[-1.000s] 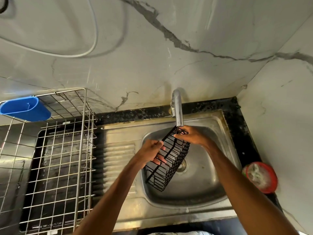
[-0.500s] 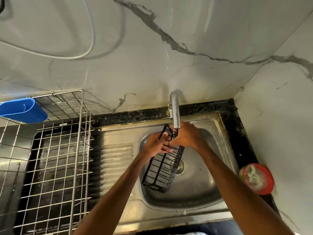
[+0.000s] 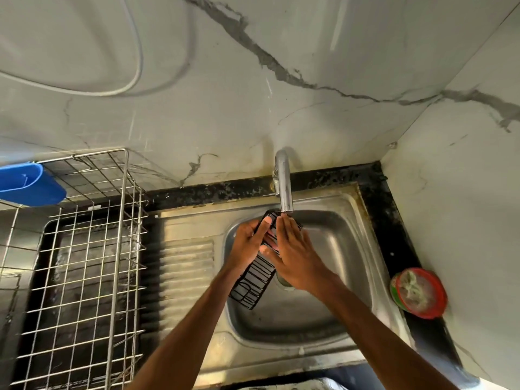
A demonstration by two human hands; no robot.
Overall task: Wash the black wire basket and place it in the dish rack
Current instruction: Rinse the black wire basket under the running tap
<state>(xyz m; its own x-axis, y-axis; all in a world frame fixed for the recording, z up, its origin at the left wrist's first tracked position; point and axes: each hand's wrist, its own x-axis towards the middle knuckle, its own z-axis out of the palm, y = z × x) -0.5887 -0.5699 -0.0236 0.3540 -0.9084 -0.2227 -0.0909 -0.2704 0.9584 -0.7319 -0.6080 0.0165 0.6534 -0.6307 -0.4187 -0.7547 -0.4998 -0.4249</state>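
Observation:
The black wire basket (image 3: 254,280) hangs tilted over the steel sink (image 3: 323,313), its upper end right under the tap spout (image 3: 284,190). My left hand (image 3: 249,243) grips the basket's left side, thumb on its upper edge. My right hand (image 3: 292,249) lies on the basket's upper face with its fingers straight, reaching up to the spout. The hands hide the basket's middle. The wire dish rack (image 3: 84,266) stands to the left of the sink.
A blue plastic holder (image 3: 26,187) hangs on the rack's far left rim. A red-rimmed round tub with a scrub pad (image 3: 419,292) sits on the black counter at the right. Marble walls close in behind and at the right. The ribbed drainboard (image 3: 185,277) lies between rack and sink.
The basket has turned narrower and moved up under the spout. My right hand slid from gripping its top end to lying flat along it; my left hand shifted up.

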